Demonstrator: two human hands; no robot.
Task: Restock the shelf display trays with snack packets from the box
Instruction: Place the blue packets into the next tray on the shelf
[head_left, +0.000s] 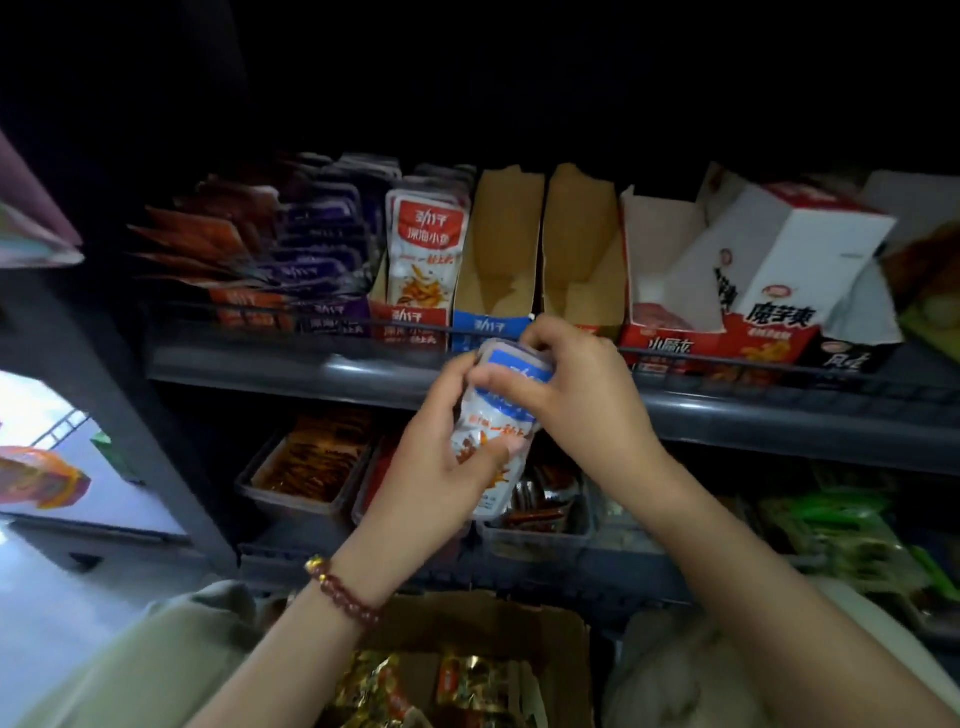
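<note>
Before the dark grey metal shelf (260, 364), just below its empty blue-fronted cardboard display tray (488, 326), the left grip (436, 467) and right grip (571, 389) both clasp a stack of white-and-blue plastic snack packets (491, 415) — left low, right on top.

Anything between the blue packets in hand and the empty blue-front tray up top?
Nothing blocks it. The left hand and right hand hold the blue-and-white packets just before the empty blue-fronted tray. Only the shelf's thin front rail crosses its low front; packets likely go over that.
</note>
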